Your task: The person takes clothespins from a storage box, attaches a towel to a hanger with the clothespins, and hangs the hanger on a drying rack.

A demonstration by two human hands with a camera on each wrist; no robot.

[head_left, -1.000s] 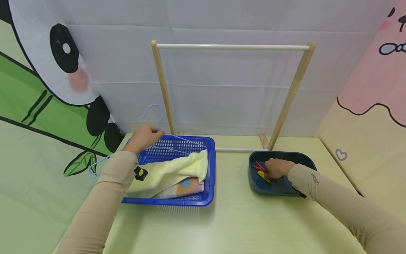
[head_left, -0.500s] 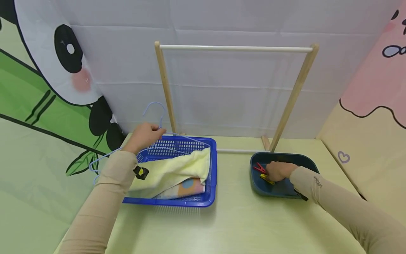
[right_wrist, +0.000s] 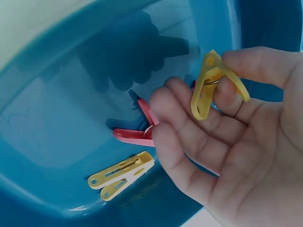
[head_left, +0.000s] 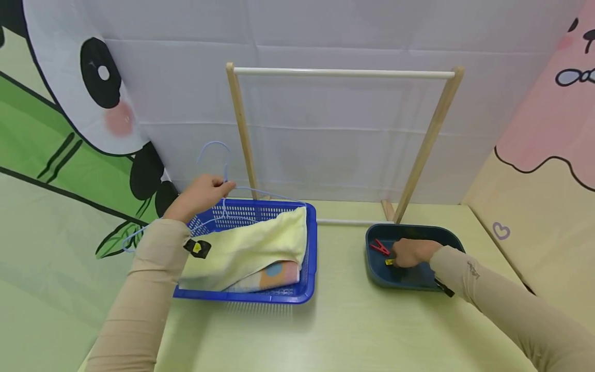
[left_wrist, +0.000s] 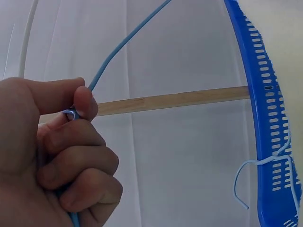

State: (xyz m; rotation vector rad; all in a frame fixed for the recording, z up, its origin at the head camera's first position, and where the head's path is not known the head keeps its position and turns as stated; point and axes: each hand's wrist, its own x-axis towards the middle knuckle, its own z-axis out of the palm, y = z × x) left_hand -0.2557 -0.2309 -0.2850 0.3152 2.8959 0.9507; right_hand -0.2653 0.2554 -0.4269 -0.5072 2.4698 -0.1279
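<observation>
My left hand (head_left: 200,195) pinches a light-blue wire hanger (left_wrist: 110,57) just below its hook, over the blue basket (head_left: 309,248). In that basket, a pale yellow towel (head_left: 251,243) lies over a patterned cloth (head_left: 279,275). The towel's upper right corner meets the hanger's right end; whether it hangs on it I cannot tell. In the dark blue-green tub (head_left: 390,283), my right hand (head_left: 413,252) pinches a yellow clothespin (right_wrist: 201,97) between thumb and forefinger. A red clothespin (right_wrist: 130,136) and another yellow clothespin (right_wrist: 120,175) lie beneath, on the tub's bottom.
A second blue hanger (left_wrist: 241,170) rests against the basket's wall. Behind stands a wooden rack with a white top bar (head_left: 344,73), its right post (head_left: 429,139) rising behind the tub. Basket and tub stand apart on a pale table (head_left: 344,320), against a cloth backdrop.
My left hand has lifted the hanger slightly up and to the left, and the towel's upper right corner has risen. The right hand has shifted a little right, and less yellow clothespin shows beside it.
</observation>
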